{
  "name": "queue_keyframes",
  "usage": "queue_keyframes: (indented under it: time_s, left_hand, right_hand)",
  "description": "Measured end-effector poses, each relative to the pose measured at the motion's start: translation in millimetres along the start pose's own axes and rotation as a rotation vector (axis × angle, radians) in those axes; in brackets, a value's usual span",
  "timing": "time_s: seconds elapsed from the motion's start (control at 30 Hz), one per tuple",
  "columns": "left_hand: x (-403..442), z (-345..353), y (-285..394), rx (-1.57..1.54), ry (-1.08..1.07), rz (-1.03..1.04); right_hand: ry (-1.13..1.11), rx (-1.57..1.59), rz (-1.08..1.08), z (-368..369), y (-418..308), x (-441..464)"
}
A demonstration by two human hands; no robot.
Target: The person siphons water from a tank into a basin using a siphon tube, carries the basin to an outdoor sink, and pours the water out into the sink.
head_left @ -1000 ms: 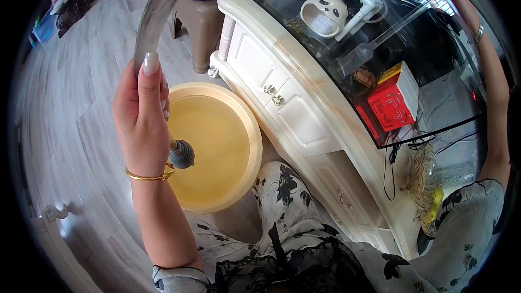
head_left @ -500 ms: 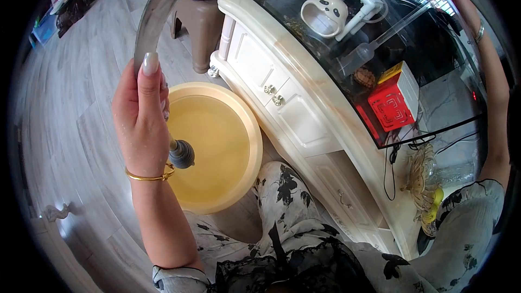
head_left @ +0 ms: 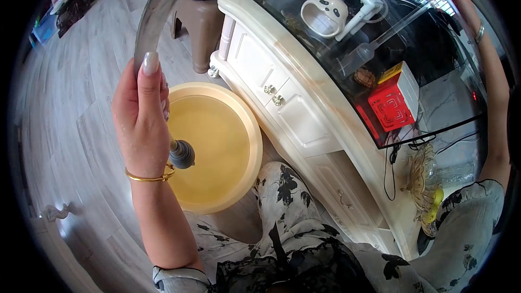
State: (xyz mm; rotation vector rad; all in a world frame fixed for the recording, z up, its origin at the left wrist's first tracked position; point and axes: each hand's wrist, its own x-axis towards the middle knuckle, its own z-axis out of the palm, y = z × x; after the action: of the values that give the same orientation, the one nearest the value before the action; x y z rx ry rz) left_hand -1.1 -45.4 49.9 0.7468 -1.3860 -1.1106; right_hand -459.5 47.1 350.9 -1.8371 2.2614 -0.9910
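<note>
My left hand is closed around a clear hose, thumb pointing up along it. The hose arches up out of view at the top. Below this hand, a grey ribbed bulb hangs over a cream basin holding yellowish water. My right hand is at the far rim of a glass fish tank; its fingers are mostly hidden. A clear siphon tube slants inside the tank, its upper end near that hand. A brown turtle lies close to the tube's wide mouth.
Inside the tank are a panda-faced white cup, white pipes and a red box-shaped item. The tank stands on a cream cabinet. A brown stool is behind the basin. Cables and a glass dish lie at right.
The turtle has shifted very slightly. Both hands, the hose and the basin look the same.
</note>
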Motion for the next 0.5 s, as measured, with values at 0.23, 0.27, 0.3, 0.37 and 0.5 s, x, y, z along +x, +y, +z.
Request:
queue_keyframes:
  time_s: [0.23, 0.27, 0.3, 0.37, 0.5]
  left_hand:
    - [-0.2, 0.0, -0.3, 0.016, -0.002, 0.017]
    - [-0.2, -0.3, -0.4, 0.015, -0.005, 0.018]
    - [-0.2, -0.4, -0.4, 0.014, -0.007, 0.019]
    - [-0.3, -0.5, -0.5, 0.01, -0.008, 0.016]
    - [-0.6, -0.3, 0.5, 0.023, -0.004, 0.02]
  right_hand:
    - [-0.154, -0.118, 0.022, -13.5, 1.8, 6.4]
    - [-0.177, -0.101, 0.035, -13.3, 1.0, 7.0]
    - [-0.201, -0.083, 0.047, -12.7, -0.2, 7.2]
    - [-0.192, -0.12, 0.072, -9.0, -5.6, 4.3]
    - [-0.08, -0.129, 0.013, -7.0, -1.2, 3.8]
